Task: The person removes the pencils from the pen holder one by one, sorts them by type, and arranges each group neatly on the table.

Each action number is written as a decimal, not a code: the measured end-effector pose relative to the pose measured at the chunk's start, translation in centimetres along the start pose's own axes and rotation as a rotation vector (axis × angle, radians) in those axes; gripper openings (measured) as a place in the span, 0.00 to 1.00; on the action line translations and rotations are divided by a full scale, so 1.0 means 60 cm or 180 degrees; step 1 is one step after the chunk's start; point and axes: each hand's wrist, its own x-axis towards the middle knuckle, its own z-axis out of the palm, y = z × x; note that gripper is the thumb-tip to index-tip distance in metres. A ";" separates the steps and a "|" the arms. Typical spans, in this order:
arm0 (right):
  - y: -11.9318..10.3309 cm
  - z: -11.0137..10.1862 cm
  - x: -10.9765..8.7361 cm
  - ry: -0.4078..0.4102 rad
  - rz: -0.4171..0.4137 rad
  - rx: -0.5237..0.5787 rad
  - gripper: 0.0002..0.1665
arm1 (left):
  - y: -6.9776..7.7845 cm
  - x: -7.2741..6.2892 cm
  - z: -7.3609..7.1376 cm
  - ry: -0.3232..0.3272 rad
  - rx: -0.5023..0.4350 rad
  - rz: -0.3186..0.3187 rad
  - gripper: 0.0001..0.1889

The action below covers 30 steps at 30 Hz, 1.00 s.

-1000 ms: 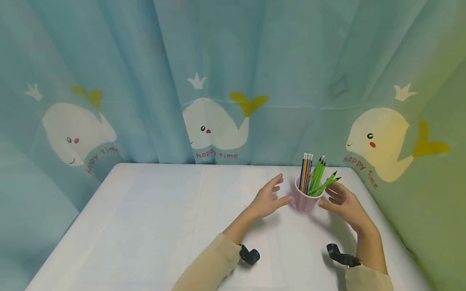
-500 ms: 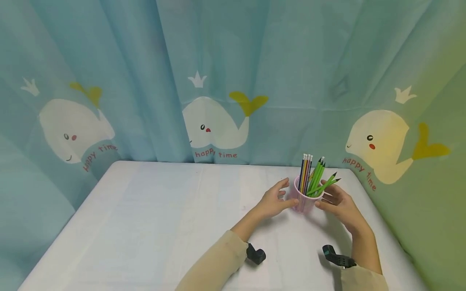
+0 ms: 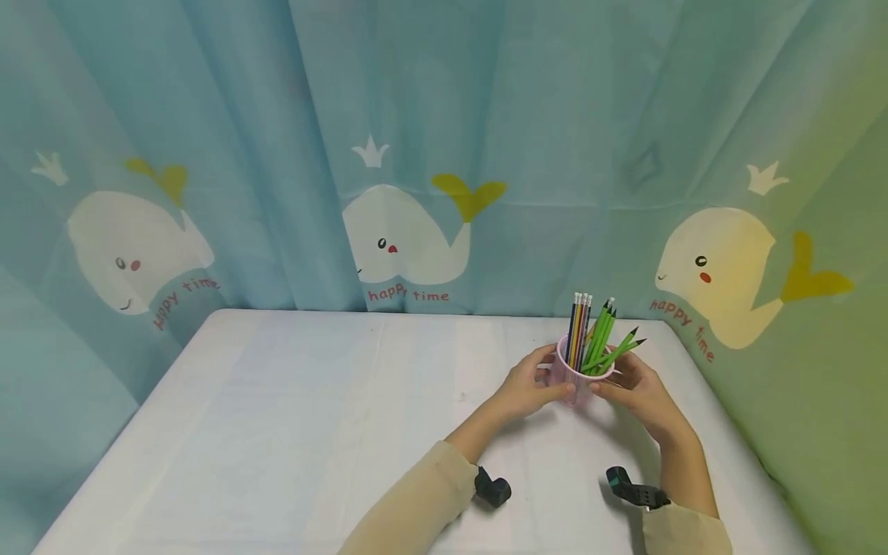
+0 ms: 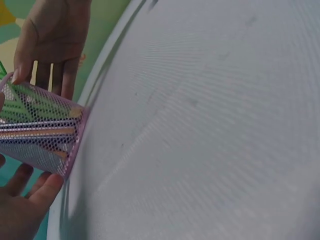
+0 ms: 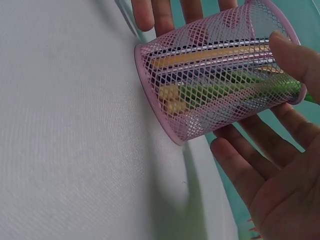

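Observation:
A pink mesh pencil cup (image 3: 565, 375) stands at the table's back right, nearly upright. Inside it are several striped pencils (image 3: 578, 331) and several green pencils (image 3: 600, 339), some leaning over the rim. From the left, my left hand (image 3: 529, 388) holds the cup, thumb in front and fingers behind. Opposite it, my right hand (image 3: 641, 393) holds the other side, its thumb near the rim. Through the mesh of the cup (image 5: 220, 75) the pencils' lower ends show in the right wrist view. Whether the base touches the tabletop is unclear.
The white-covered table (image 3: 312, 424) stretches out to the left. Behind it hangs a blue-green curtain (image 3: 569, 154) printed with whales. Each wrist wears a black camera, the left camera (image 3: 492, 489) and the right camera (image 3: 634, 489).
Both hands have closed in on the cup from its two sides; the left hand moved right, the right hand moved left. The cup stays at about the same place.

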 end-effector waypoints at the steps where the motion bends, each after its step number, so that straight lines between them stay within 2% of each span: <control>1: -0.001 0.001 0.000 -0.0009 -0.0002 0.0000 0.41 | -0.001 0.000 0.000 -0.0001 0.0039 0.0032 0.38; 7: -0.006 0.005 0.002 -0.0044 0.0046 -0.0092 0.42 | 0.001 -0.003 -0.002 0.0028 0.0188 0.0057 0.38; 16: -0.003 0.015 0.007 -0.0187 -0.0005 0.0047 0.42 | 0.009 -0.014 -0.011 0.0186 0.0111 -0.0179 0.34; 24: -0.008 0.039 0.020 -0.0325 -0.0077 0.0174 0.42 | 0.004 -0.025 -0.032 0.0300 0.0172 -0.0146 0.34; 30: -0.015 0.053 0.023 -0.0425 -0.0073 0.0121 0.43 | 0.007 -0.038 -0.046 0.0321 0.0259 -0.0149 0.35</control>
